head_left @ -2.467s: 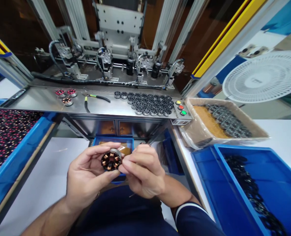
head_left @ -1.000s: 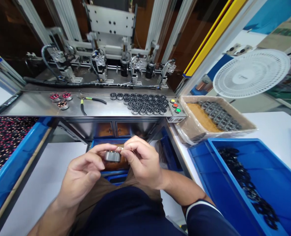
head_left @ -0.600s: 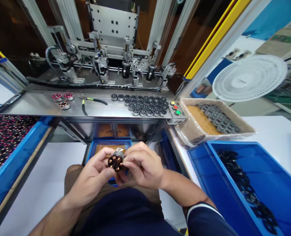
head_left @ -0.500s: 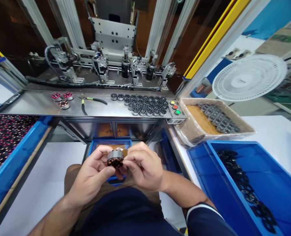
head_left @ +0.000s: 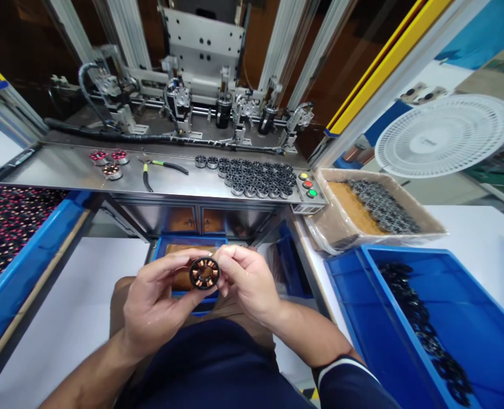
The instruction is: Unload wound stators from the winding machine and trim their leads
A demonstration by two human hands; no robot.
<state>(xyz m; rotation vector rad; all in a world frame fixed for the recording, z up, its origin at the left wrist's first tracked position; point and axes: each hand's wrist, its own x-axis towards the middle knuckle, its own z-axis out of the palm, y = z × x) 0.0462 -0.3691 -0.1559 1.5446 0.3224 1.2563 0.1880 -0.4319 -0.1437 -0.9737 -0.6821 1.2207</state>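
A round motor stator with a black ring and copper windings is held over my lap, its open face turned up toward me. My left hand grips its left side, thumb below and fingers above. At the stator's right edge, my right hand is closed, thumb and forefinger pinched against the rim. Whether a thin wire end sits in that pinch cannot be made out. Below the hands is a blue bin with brown cardboard in it, partly covered by them.
On the metal ledge lie wound stators, cutting pliers and rows of bare stators, beside coloured buttons. Winding machinery stands behind. To the right are a lined box, a blue crate and a fan.
The stator has been tilted so its coiled face shows instead of its side wall. Both hands stay on it, and the right fingers have shifted along its edge. My view has moved slightly.
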